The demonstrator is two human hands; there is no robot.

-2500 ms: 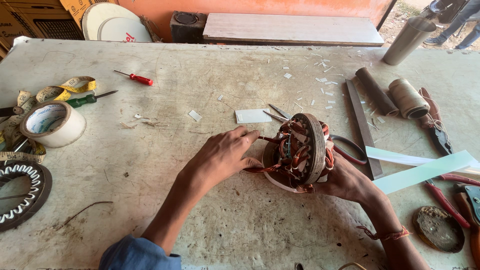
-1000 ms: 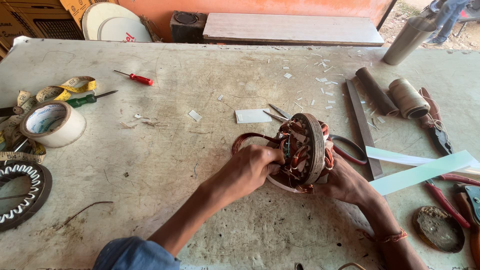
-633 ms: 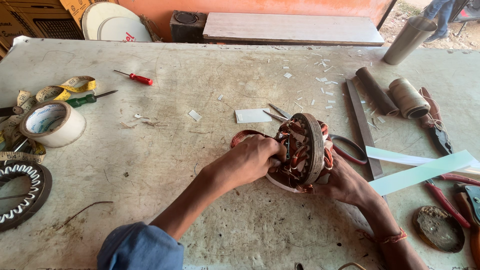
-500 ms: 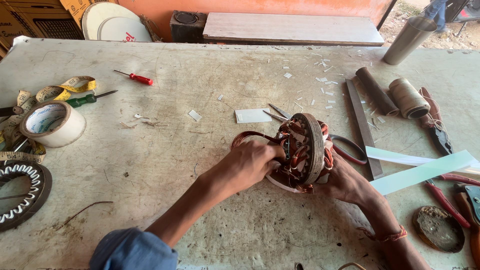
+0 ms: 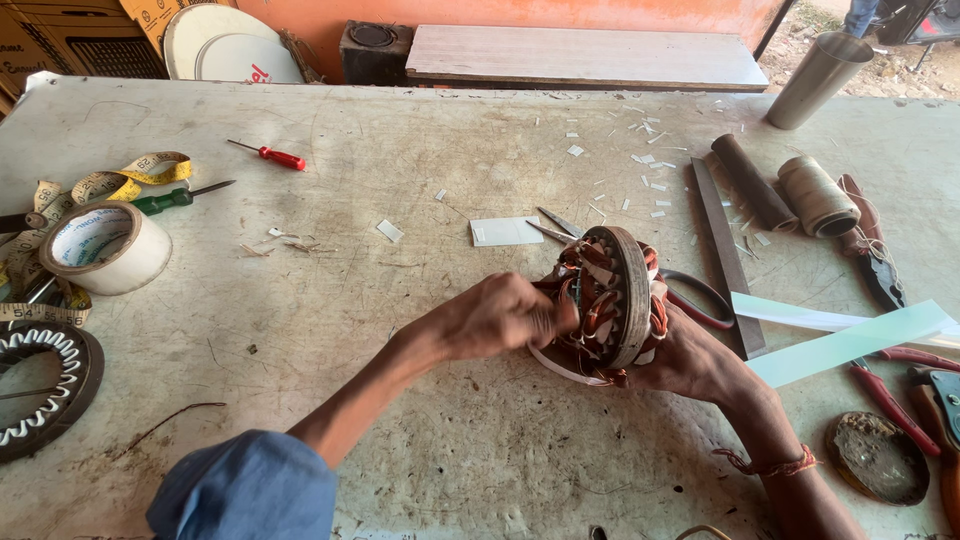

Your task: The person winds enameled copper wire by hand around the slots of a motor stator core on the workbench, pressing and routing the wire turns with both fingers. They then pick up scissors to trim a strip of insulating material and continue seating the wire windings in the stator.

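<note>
Stator [image 5: 612,300]: round laminated core with copper windings, stood on edge near the middle of the table [image 5: 420,420]; most slots carry coils, with pale insulation strips showing between them; winding looks well advanced, yet loose strands at the near side suggest tucking or tying is left, as a judgement only.

Left hand [image 5: 495,318]: fingers curled tight at the stator's open face, pinching something small, probably wire; what it grips cannot be told, blurred.

Right hand [image 5: 690,358]: cupped under and behind the stator, propping it upright; fingers mostly hidden by the core, so the degree of closing is uncertain.

Nearby: scissors [image 5: 690,295] just behind the stator; paper strips [image 5: 850,340] to the right; thread spool [image 5: 818,195]; pliers [image 5: 890,395]; tape roll [image 5: 100,248]; measuring tape [image 5: 110,180]; two screwdrivers [image 5: 270,155]; second stator [image 5: 45,385] at the left edge, cut off.

Hidden: far face of the stator; slot count; wire ends.
</note>
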